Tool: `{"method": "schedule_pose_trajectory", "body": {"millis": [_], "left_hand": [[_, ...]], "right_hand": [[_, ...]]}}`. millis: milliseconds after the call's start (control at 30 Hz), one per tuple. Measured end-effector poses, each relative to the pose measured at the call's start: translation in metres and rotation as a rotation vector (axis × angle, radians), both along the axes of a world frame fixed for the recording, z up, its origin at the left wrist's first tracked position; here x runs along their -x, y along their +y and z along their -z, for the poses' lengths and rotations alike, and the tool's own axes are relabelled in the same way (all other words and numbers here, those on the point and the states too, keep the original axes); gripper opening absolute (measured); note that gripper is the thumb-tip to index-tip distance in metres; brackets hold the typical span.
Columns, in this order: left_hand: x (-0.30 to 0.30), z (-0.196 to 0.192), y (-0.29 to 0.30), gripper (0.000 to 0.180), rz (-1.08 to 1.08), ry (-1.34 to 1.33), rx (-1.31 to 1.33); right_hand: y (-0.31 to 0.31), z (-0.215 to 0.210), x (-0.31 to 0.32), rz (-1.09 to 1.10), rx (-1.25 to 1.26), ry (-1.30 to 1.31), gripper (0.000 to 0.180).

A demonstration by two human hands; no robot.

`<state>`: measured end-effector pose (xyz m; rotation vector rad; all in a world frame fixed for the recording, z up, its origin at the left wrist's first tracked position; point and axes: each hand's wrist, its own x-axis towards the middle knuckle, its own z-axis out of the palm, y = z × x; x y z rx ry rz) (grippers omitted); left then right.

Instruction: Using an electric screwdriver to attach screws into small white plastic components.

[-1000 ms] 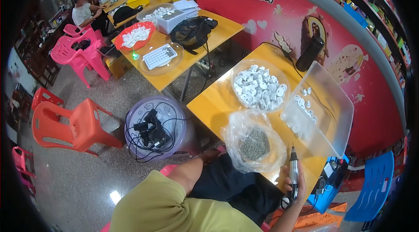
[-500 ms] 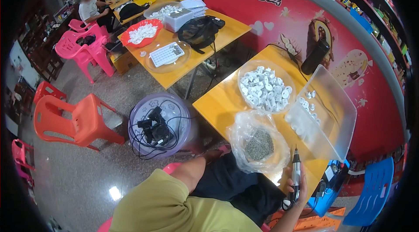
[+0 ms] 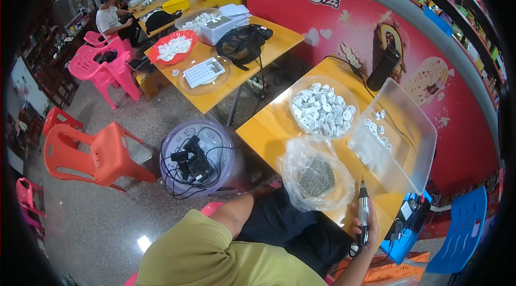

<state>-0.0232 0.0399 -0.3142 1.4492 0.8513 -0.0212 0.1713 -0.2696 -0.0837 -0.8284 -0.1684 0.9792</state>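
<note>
In my right hand (image 3: 370,228) is a slim silver-and-black electric screwdriver (image 3: 364,212), held upright at the near table edge with its thin bit pointing up. My left hand (image 3: 262,193) lies by my dark-clothed leg; its fingers are hidden. Just left of the screwdriver, a clear plastic bag (image 3: 290,159) holds a heap of small grey metal pieces (image 3: 317,177), perhaps screws. Behind the bag stands a round clear tub (image 3: 296,90) full of small white plastic parts (image 3: 322,109). A translucent bin (image 3: 411,162) with more white parts lies to the right.
A black cylinder (image 3: 385,68) stands at the table's back. Left of my table (image 3: 258,130), a lilac round stool (image 3: 167,170) carries black devices and cables. Another table (image 3: 215,98) holds white trays, a red bowl (image 3: 156,56) and a black bag (image 3: 239,44). A person (image 3: 110,20) sits far left.
The whole view has shifted slightly. My right hand still holds the screwdriver in nearly the same place, and the things on the tables look unchanged.
</note>
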Motion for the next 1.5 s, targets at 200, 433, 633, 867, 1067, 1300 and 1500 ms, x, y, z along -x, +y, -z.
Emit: {"method": "schedule_pose_trajectory", "body": {"millis": [200, 433, 633, 867, 1067, 1300, 1500], "left_hand": [[-0.003, -0.012, -0.007, 0.041, 0.034, -0.065, -0.14], [-0.03, -0.057, 0.01, 0.041, 0.075, -0.127, -0.272], [-0.017, -0.076, 0.014, 0.042, 0.138, -0.161, -0.397], [-0.013, -0.145, 0.023, 0.044, 0.428, -0.085, -0.556], [0.016, -0.332, 0.03, 0.037, 1.01, -0.169, -0.301], [-0.052, -0.321, 0.005, 0.023, 0.58, -0.459, -0.91], [-0.091, -0.274, -0.014, 0.022, 0.714, -0.309, -1.247]], "right_hand": [[-0.005, 0.0, 0.002, 0.025, 0.061, -0.001, 0.058], [-0.008, 0.007, 0.001, 0.027, 0.062, -0.063, 0.062], [-0.007, 0.006, 0.002, 0.019, 0.052, -0.061, 0.063], [-0.01, 0.004, 0.001, 0.024, 0.068, -0.005, 0.055], [-0.006, -0.012, 0.01, 0.044, 0.121, -0.008, 0.055], [-0.003, -0.008, 0.007, 0.043, 0.067, -0.015, 0.061], [-0.003, -0.003, 0.006, 0.031, 0.066, -0.024, 0.064]]}}
